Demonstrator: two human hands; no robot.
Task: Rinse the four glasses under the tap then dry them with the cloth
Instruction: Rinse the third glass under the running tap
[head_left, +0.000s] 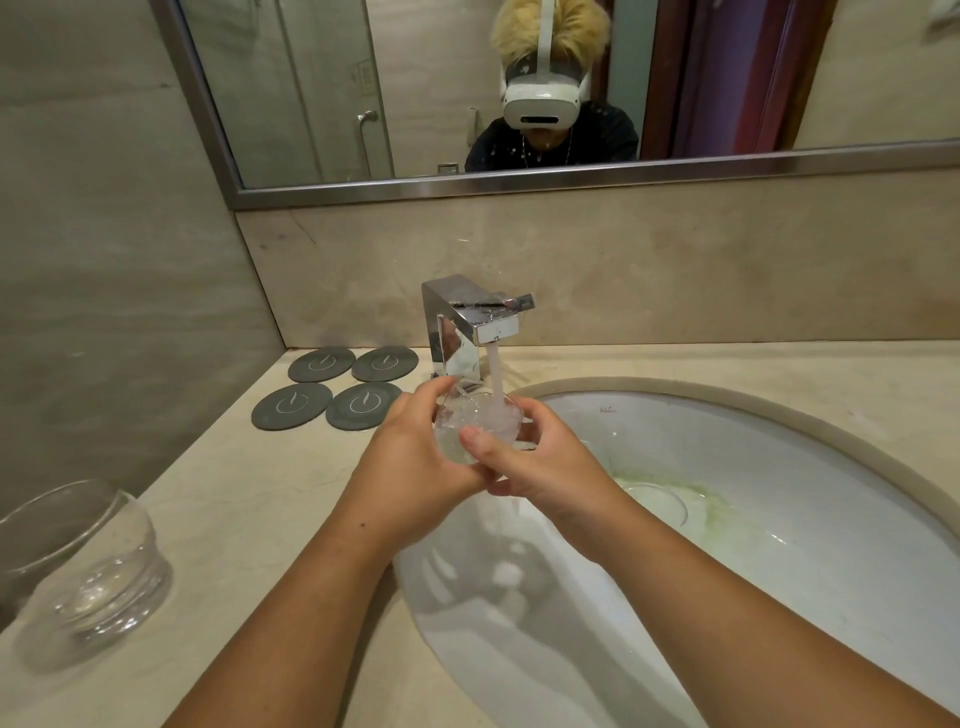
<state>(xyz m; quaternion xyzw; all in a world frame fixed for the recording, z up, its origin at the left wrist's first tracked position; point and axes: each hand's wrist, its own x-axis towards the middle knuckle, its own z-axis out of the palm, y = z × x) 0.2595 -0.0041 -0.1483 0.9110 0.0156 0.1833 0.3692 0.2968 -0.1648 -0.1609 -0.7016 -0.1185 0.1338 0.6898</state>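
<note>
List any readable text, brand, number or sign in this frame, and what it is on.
On the sink basin, back wall: a brand mark, too small to read.
On each of the four grey coasters: a white emblem, no words.
Nothing else legible.

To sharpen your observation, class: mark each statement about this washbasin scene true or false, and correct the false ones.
1. The tap pours water onto the glass. True.
2. One grip alone holds that glass. False: the left grip and right grip both hold it.
3. Four dark coasters lie left of the tap. True.
4. A glass stands on each coaster. False: the coasters are bare; a second glass stands on the counter, nearer the camera.
</note>
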